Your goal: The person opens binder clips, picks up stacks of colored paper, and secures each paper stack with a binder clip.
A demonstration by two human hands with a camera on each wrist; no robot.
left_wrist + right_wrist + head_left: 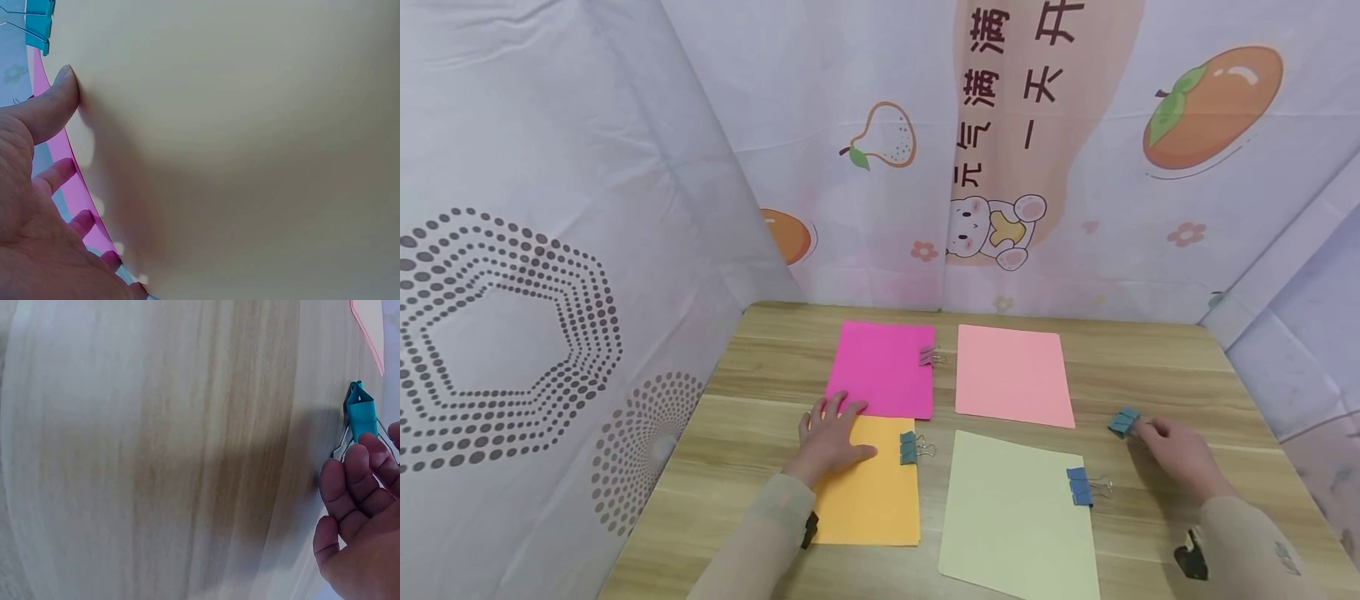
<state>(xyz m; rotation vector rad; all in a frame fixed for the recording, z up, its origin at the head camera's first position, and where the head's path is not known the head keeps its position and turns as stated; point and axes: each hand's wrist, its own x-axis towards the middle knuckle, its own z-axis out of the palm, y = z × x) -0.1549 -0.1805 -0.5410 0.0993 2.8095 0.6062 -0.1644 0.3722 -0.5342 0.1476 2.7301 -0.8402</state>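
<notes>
My left hand (831, 442) lies over the upper left of a stack of orange paper (880, 508), fingers spread and reaching the lower edge of the magenta paper (883, 371). A teal binder clip (908, 448) grips the orange stack's right edge. Over on the right, my right hand (1180, 458) pinches another teal binder clip (1123, 422) by its wire handles. In the right wrist view this clip (362, 417) points away from the fingertips, above the wooden table (187, 425), biting no paper. The light pink paper (1013, 375) lies nearest to it at the upper left.
Pale green paper (1015, 517) lies at the front with a blue binder clip (1079, 487) on its right edge. A mauve binder clip (927, 357) sits on the magenta paper. Printed curtains (850, 217) close off the table's back and sides.
</notes>
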